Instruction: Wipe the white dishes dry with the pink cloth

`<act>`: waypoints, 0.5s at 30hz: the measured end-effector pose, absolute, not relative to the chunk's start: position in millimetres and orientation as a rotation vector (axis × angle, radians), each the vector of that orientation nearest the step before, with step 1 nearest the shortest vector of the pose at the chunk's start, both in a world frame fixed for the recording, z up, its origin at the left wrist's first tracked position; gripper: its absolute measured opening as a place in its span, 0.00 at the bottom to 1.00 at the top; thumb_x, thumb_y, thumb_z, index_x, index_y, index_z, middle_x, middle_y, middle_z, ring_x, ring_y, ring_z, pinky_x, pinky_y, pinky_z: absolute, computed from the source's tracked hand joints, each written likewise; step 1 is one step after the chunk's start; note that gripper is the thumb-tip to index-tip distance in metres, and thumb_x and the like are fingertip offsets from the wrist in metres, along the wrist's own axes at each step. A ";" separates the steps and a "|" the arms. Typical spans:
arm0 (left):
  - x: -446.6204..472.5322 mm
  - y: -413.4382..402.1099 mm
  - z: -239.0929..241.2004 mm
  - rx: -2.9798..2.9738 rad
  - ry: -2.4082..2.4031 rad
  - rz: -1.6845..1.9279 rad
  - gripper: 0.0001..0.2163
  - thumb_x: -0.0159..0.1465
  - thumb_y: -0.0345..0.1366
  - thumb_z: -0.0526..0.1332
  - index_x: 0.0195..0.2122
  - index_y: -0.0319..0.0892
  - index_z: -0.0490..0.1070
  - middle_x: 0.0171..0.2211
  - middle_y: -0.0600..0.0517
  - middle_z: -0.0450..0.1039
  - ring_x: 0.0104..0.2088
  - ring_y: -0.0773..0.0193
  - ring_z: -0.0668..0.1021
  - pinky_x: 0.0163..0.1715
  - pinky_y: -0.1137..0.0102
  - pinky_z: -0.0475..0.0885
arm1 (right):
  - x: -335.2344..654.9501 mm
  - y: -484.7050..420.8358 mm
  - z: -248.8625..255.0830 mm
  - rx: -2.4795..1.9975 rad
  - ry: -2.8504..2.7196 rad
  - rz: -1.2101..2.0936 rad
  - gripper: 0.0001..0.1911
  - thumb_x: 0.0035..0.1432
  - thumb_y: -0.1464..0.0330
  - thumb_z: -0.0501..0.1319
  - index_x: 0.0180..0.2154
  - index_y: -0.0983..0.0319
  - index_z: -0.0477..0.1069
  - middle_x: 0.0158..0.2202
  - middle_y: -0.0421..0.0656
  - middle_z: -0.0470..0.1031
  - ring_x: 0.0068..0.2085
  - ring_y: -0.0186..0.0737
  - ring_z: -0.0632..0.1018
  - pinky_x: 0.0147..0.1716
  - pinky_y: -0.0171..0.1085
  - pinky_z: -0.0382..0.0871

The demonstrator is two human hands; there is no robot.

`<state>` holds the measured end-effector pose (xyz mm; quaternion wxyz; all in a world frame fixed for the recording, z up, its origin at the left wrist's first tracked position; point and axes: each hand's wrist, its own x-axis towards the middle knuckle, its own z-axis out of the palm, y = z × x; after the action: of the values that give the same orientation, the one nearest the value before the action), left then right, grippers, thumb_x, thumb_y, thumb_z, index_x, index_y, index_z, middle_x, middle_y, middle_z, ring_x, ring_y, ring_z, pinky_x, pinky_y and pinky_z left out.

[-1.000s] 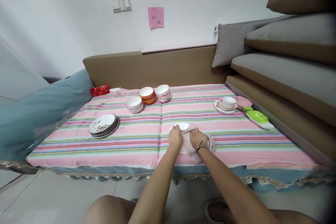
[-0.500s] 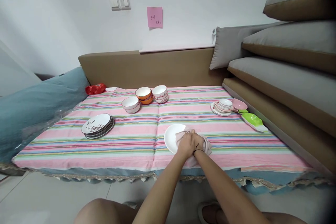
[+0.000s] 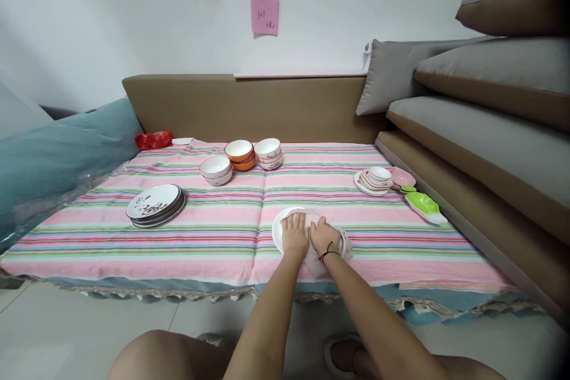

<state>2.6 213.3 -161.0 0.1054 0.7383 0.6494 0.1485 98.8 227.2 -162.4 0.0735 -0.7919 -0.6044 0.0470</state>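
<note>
A white plate (image 3: 276, 233) lies near the front edge of the striped cover, mostly hidden under a pale pink cloth (image 3: 317, 266). My left hand (image 3: 294, 238) rests flat on the cloth over the plate, its fingers stretched out. Beside it, my right hand (image 3: 324, 237), with a thin black band at the wrist, has its fingers curled on the cloth. The cloth bunches up to the right of that hand and hangs off the plate's near side.
Patterned plates (image 3: 155, 205) are stacked at the left. White bowls (image 3: 216, 169), orange bowls (image 3: 240, 153) and more white bowls (image 3: 268, 151) stand behind. Small dishes (image 3: 378, 178) and a green-and-white dish (image 3: 425, 206) lie right, beside piled cushions (image 3: 481, 124).
My left hand has slid left and flattened out on the cloth, apart from the right hand it overlapped. The cloth now covers more of the plate. The view has shifted slightly.
</note>
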 end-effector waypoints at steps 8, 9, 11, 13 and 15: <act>3.4 217.6 -165.6 2.247 1.969 0.379 0.27 0.66 0.44 0.45 0.66 0.42 0.52 0.67 0.51 0.50 0.67 0.44 0.40 0.64 0.49 0.39 | 100.5 226.8 -162.5 -2.375 -1.842 0.136 0.17 0.65 0.61 0.47 0.43 0.67 0.64 0.33 0.53 0.77 0.35 0.47 0.80 0.30 0.37 0.64; 2.2 218.4 -165.1 2.251 1.955 0.373 0.27 0.66 0.44 0.45 0.66 0.43 0.52 0.67 0.51 0.50 0.67 0.43 0.38 0.64 0.48 0.39 | 100.7 226.6 -162.3 -2.376 -1.842 0.139 0.17 0.65 0.61 0.47 0.43 0.67 0.63 0.33 0.53 0.77 0.35 0.47 0.80 0.30 0.37 0.64; -0.6 220.8 -163.5 2.271 1.923 0.358 0.27 0.66 0.45 0.45 0.66 0.43 0.52 0.67 0.51 0.50 0.67 0.42 0.37 0.64 0.48 0.38 | 100.8 226.3 -161.8 -2.377 -1.840 0.143 0.17 0.65 0.60 0.47 0.43 0.67 0.63 0.32 0.53 0.77 0.34 0.47 0.80 0.30 0.37 0.64; -3.4 223.8 -162.0 2.292 1.891 0.333 0.27 0.66 0.46 0.45 0.66 0.44 0.52 0.67 0.52 0.49 0.67 0.42 0.37 0.64 0.49 0.37 | 100.8 225.7 -161.2 -2.375 -1.836 0.141 0.16 0.65 0.60 0.48 0.43 0.66 0.64 0.32 0.52 0.77 0.34 0.47 0.80 0.29 0.36 0.64; -5.6 226.7 -161.1 2.299 1.874 0.315 0.28 0.66 0.47 0.45 0.66 0.45 0.52 0.67 0.52 0.48 0.67 0.43 0.36 0.64 0.49 0.37 | 100.8 224.9 -160.7 -2.372 -1.833 0.133 0.16 0.64 0.60 0.48 0.43 0.66 0.64 0.32 0.52 0.77 0.35 0.47 0.80 0.29 0.36 0.65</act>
<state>-5.6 226.7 -161.1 0.0797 0.7684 0.6263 0.1052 100.8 224.9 -160.7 0.0702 -0.7885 -0.6094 0.0441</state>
